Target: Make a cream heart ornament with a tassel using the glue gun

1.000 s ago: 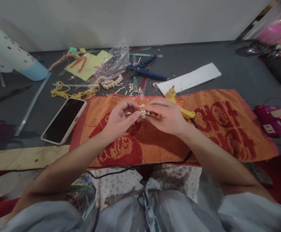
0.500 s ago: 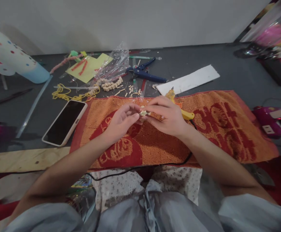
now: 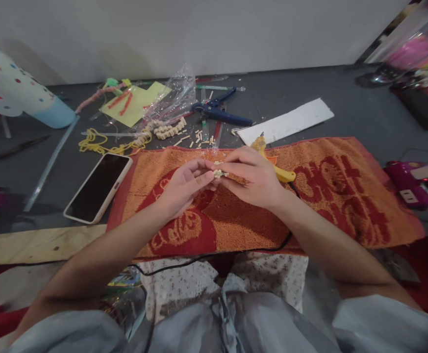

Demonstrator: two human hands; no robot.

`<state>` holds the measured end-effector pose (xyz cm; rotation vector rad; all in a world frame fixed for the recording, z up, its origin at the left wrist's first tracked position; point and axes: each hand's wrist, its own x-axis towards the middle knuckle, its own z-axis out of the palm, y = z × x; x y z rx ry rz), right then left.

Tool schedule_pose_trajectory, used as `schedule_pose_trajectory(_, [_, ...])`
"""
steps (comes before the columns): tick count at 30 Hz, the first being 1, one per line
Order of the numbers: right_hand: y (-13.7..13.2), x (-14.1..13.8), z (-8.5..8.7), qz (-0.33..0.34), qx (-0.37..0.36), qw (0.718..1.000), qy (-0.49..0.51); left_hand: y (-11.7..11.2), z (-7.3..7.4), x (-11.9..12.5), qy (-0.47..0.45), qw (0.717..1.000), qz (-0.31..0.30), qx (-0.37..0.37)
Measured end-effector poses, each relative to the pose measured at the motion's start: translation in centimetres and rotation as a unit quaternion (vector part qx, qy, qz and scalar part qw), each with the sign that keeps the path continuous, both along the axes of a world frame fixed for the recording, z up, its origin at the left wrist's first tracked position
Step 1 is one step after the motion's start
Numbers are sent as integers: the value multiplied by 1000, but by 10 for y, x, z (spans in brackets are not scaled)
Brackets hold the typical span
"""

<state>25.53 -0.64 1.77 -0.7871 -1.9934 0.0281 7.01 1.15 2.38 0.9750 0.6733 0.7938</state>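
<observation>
Both hands meet over an orange and red towel (image 3: 331,196) spread on the dark floor. My left hand (image 3: 184,189) and my right hand (image 3: 252,176) pinch a small pale cluster of little wooden pieces (image 3: 218,172) between their fingertips. Fingers of both hands are curled together around it. A yellow glue gun (image 3: 272,164) lies on the towel just behind my right hand, its black cord running back toward my lap.
A phone (image 3: 98,187) lies left of the towel, a wooden plank (image 3: 33,242) in front of it. Behind the towel are loose wooden bits (image 3: 169,130), yellow cord (image 3: 99,142), blue pliers (image 3: 221,110), clear plastic wrap (image 3: 173,98), a white strip (image 3: 290,122) and a dotted tube (image 3: 18,90).
My hands stayed joined on the small cluster, shifting only slightly; the fingers adjusted their pinch. Nothing else moved.
</observation>
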Motion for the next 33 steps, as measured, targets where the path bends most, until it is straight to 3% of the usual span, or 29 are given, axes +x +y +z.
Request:
schedule_pose_trajectory(10, [-9,-5,12,3,-2,1000,16,-1,3,-1,-19,999,-32,13])
schedule_pose_trajectory(18, [-5,5,16,-16,7,999,48,0,9,-9,-15,984,118,133])
schedule_pose_trajectory(22, [-6,6,18,-36,-16,998,42,5,9,-9,-9,976,163,145])
schedule_pose_trajectory(25, [-7,2,17,-36,-33,998,37,4,5,-7,5,978,139,155])
schedule_pose_trajectory(33, [-7,-9,11,24,-14,999,36,-6,-7,-6,-6,983,-20,183])
